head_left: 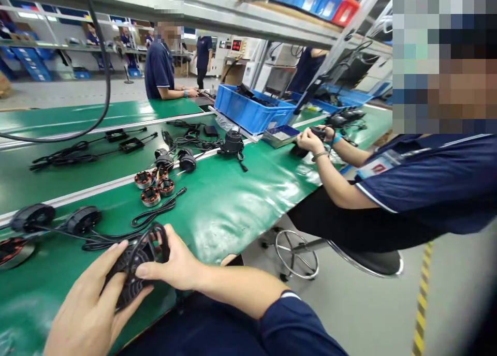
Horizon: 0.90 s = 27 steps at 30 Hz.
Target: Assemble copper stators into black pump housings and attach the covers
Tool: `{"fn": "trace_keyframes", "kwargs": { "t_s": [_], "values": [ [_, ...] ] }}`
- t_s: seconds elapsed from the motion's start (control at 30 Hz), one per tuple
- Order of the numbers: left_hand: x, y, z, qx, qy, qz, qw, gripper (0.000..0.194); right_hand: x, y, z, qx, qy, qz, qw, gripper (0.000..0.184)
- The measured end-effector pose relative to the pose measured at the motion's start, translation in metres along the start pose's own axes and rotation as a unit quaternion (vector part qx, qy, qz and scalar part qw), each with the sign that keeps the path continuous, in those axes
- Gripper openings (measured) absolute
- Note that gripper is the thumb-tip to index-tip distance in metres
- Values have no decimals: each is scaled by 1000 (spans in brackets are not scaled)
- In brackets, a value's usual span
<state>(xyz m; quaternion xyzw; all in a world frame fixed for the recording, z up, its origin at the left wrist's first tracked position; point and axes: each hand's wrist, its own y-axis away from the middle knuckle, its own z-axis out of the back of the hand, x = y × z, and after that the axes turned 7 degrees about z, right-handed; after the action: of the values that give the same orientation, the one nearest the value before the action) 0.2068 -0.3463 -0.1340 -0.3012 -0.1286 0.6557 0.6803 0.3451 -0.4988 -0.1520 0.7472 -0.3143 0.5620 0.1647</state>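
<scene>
A black round motor housing (pixel 134 281) with a ribbed face is held between my two hands near the front edge of the green table. Fingers of my left hand (pixel 83 307) are wrapped round its lower left side. My right hand (pixel 174 263) grips its upper right side, with the thumb pressed on the face. A black cable (pixel 136 250) loops over the housing and past my right fingers. Just beyond lies a coiled black cable (pixel 163 208). Copper-wound stators (pixel 150 196) stand behind it, and black motor covers (pixel 83 220) lie to the left.
On the right a co-worker (pixel 419 175) sits holding a black part in both hands. A blue bin (pixel 252 110) of black parts stands farther back, beside a metal tray (pixel 280 135). Cabled black parts (pixel 132 145) lie across the table's white strip. A metal shelf beam (pixel 186 9) crosses overhead.
</scene>
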Motion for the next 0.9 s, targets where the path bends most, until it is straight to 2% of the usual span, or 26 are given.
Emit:
{"fn": "trace_keyframes", "kwargs": {
  "t_s": [0.1, 0.2, 0.3, 0.37, 0.43, 0.53, 0.63, 0.7, 0.77, 0.9],
  "values": [
    [-24, -43, -16, 5, -11, -74, 997, 35, 11, 17, 24, -45, -37, 57, 997, 63],
    [-50, -79, -36, 10, 8, -101, 995, 34, 23, 30, 55, -98, -24, 106, 989, 59],
    [-73, -97, -55, -34, 26, -120, 992, 41, 35, 37, 100, -224, 14, 102, 969, 63],
    [-81, -97, -66, -42, 64, -131, 988, 50, 47, 35, 142, -338, 30, 98, 936, 65],
    [-80, -87, -80, 3, 77, -131, 988, 51, 63, 25, 192, -426, 48, 112, 896, 68],
    [-65, -65, -105, 84, 19, -157, 984, 53, 93, -1, 270, -510, 73, 129, 847, 77],
    [-45, -47, -131, 136, -3, -210, 968, 61, 116, -34, 334, -571, 86, 114, 808, 76],
    [-36, -42, -141, 173, 3, -223, 959, 63, 124, -53, 364, -603, 93, 90, 787, 83],
    [-32, -42, -145, 191, 12, -222, 956, 68, 128, -68, 385, -623, 103, 67, 772, 94],
    [-33, -45, -142, 183, 10, -223, 958, 71, 127, -83, 405, -622, 129, 46, 771, 114]
  ]
}}
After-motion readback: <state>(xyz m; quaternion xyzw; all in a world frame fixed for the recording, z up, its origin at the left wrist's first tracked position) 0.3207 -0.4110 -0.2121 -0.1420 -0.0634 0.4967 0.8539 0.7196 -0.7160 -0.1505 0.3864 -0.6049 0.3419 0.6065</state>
